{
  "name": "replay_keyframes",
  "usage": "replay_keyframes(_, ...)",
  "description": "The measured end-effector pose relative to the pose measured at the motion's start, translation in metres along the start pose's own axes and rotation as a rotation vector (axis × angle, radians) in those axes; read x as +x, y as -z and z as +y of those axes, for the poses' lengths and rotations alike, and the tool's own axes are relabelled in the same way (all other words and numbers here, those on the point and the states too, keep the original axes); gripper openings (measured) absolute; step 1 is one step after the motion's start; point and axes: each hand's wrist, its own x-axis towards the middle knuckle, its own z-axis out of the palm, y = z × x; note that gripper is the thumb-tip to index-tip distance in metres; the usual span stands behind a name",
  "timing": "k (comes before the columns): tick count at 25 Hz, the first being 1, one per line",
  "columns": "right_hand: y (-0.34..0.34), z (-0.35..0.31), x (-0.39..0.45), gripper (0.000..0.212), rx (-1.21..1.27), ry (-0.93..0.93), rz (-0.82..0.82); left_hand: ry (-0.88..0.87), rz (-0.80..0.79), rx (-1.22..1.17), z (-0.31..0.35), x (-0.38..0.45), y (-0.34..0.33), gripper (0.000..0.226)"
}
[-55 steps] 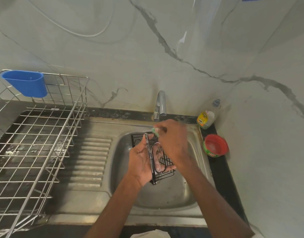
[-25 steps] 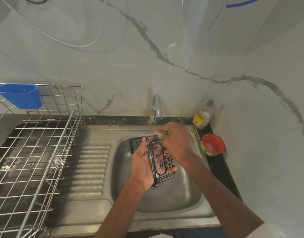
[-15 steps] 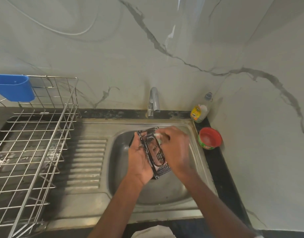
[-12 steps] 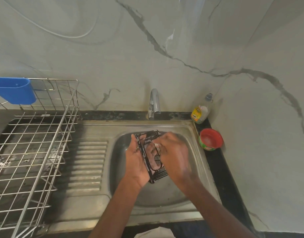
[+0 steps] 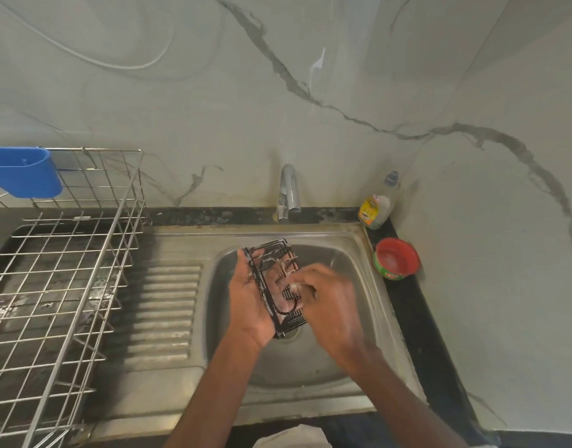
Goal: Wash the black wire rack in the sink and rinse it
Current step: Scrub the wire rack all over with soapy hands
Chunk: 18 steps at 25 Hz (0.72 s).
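Black wire rack (image 5: 273,286) held on edge over the sink (image 5: 359,253). Left hand (image 5: 250,302) grip clasps its frame. Right hand (image 5: 330,305) blurred at its inner wires; grip unclear. Bottle (image 5: 375,206) and red tub (image 5: 396,258) labels unreadable.

We see a pale marble-look wall (image 5: 213,108) with dark grey veins running across it, and a thin white cable (image 5: 94,59) looping over its upper left. Below the wall runs a black counter (image 5: 417,318), and a second pale wall (image 5: 504,253) meets the counter on its right side. On the counter's left end stands a metal drying rack (image 5: 61,286) with a blue plastic cup (image 5: 22,171) hooked on its back rim. The light is dim and even.
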Motion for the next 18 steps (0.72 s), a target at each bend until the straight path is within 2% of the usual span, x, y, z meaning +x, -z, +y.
replay_keyframes(2,0.003,0.001,-0.015,0.035,0.021,-0.047,-0.016,0.002,-0.004,-0.042,-0.003,0.000,-0.002,0.088)
replay_keyframes(5,-0.004,-0.011,-0.020,0.037,0.001,0.101,-0.036,-0.012,0.017,-0.052,-0.009,-0.002,-0.008,0.080)
replay_keyframes(8,-0.006,-0.020,0.021,0.032,0.065,-0.005,0.068,-0.002,-0.013,-0.027,-0.016,-0.009,-0.019,0.069)
replay_keyframes(9,-0.006,-0.025,0.028,0.032,0.078,0.004,0.050,-0.002,-0.010,-0.031,-0.015,-0.010,-0.022,0.065)
replay_keyframes(12,-0.003,-0.029,0.007,0.037,-0.013,0.224,-0.194,-0.039,0.021,-0.097,-0.004,-0.009,-0.018,0.053)
replay_keyframes(14,0.008,-0.011,-0.018,0.043,-0.092,0.239,-0.255,-0.071,0.052,-0.104,0.002,-0.005,-0.011,0.064)
replay_keyframes(16,0.012,0.008,-0.024,0.043,-0.150,0.103,-0.128,-0.080,0.081,-0.110,0.000,0.001,-0.001,0.081)
replay_keyframes(18,0.005,0.006,-0.028,0.035,-0.086,0.059,-0.068,-0.093,0.111,-0.135,-0.002,0.001,-0.002,0.077)
